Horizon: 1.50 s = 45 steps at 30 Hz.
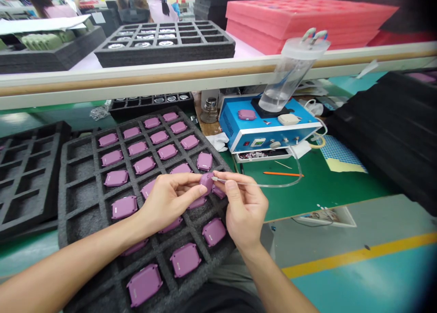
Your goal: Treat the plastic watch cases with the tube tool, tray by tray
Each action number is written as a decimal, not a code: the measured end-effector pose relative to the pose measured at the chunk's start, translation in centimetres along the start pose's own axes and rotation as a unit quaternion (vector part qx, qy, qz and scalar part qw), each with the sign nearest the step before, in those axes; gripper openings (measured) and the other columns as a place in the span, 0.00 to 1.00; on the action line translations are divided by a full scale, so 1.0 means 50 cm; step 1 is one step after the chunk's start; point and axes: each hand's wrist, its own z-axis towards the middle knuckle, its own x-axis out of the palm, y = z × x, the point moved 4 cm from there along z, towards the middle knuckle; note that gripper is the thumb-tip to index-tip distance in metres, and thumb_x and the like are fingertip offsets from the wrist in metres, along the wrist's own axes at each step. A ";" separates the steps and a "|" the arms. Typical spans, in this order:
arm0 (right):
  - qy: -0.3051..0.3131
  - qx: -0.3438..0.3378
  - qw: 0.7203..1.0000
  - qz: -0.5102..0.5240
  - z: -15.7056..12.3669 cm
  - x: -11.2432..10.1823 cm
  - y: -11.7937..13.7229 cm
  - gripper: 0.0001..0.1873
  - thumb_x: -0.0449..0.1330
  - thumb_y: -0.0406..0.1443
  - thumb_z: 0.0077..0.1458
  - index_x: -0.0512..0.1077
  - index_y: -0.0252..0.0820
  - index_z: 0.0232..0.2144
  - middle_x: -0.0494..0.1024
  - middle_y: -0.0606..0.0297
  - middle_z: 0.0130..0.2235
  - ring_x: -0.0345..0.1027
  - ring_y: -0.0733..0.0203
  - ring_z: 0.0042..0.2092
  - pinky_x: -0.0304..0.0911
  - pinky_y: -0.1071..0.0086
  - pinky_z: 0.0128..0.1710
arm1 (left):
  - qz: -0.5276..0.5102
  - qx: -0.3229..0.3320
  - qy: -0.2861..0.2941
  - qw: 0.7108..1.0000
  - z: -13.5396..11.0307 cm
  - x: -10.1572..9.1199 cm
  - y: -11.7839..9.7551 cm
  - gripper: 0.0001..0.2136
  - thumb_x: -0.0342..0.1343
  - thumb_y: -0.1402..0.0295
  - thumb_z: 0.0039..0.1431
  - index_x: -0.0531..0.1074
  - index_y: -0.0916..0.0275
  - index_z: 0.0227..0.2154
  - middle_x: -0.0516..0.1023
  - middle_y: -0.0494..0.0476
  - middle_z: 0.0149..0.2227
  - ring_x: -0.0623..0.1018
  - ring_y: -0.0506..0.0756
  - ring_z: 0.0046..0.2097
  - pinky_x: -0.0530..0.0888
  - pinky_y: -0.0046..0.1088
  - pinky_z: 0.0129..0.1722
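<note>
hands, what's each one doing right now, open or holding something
Left hand: closed, holding a purple case.
Right hand: closed, holding a clear tube near its end, beside the case.

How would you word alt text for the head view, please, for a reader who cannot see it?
A left hand holds a small purple case and a right hand a thin clear tube, its tip at the case, over a black foam tray of more purple cases. Beyond, to the right, stands a blue machine bearing a clear cylinder.

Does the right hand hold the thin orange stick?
No, the stick lies on the green tabletop; the right hand holds thin clear tubing.
</note>
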 end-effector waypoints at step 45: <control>-0.030 0.019 0.999 -0.038 -0.011 -0.009 0.006 0.06 0.66 0.39 0.62 0.80 0.43 0.39 0.86 0.62 0.42 0.82 0.59 0.40 0.81 0.63 0.45 | 0.040 -0.004 0.018 0.999 -0.016 0.016 -0.002 0.13 0.58 0.68 0.64 0.83 0.69 0.45 0.87 0.61 0.39 0.85 0.56 0.36 0.80 0.27 0.35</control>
